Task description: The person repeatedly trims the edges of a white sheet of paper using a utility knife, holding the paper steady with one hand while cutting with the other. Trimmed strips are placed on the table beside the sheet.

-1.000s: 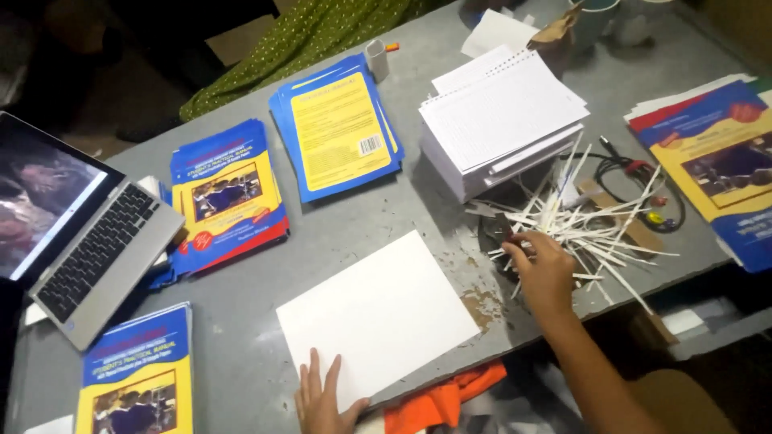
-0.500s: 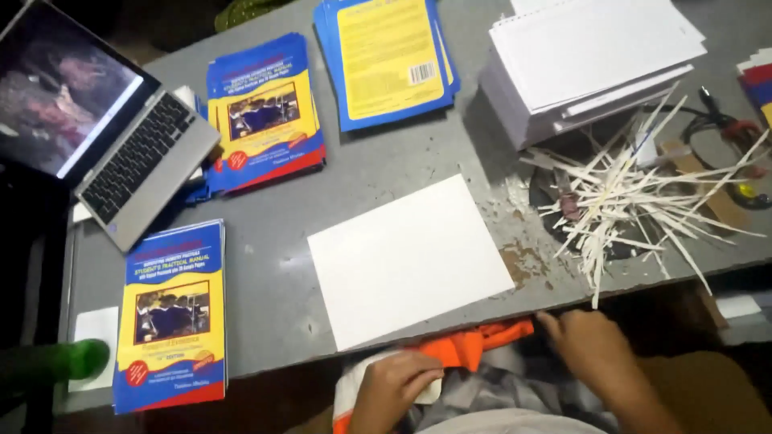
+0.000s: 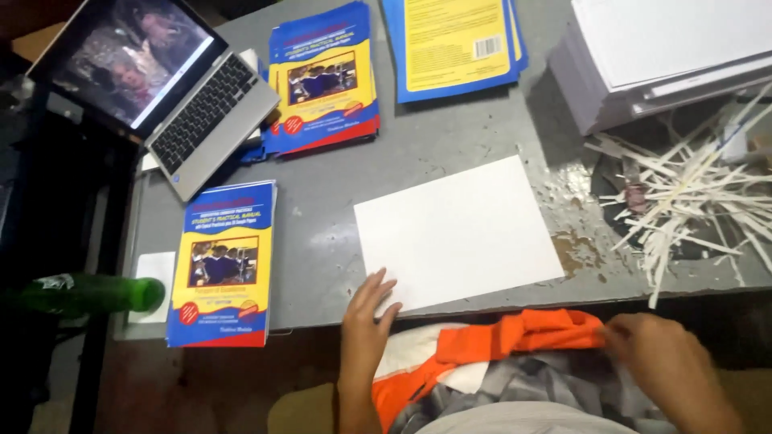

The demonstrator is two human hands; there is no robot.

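1. tabletop [image 3: 338, 201]: grey, worn.
2. white sheet [image 3: 458, 233] at centre, flat; likely light, floppy (lift by an edge).
3. orange cloth [image 3: 515, 333] at 6 o'clock: soft.
4. left hand [image 3: 366, 321]: fingers spread open on sheet's 7 o'clock corner.
5. right hand [image 3: 663, 366]: fingers pinch the cloth.

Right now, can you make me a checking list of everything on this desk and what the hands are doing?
Surface: grey table, paint chipped near the right side.
Job's things: white sheet, lying flat; orange cloth below the table edge.
Clutter: booklet stacks, paper strips, white paper stack.
Hands: left hand flat on the sheet's corner; right hand touching the cloth.
Cables: nothing seen.
Surroundings: open laptop, green bottle at left.
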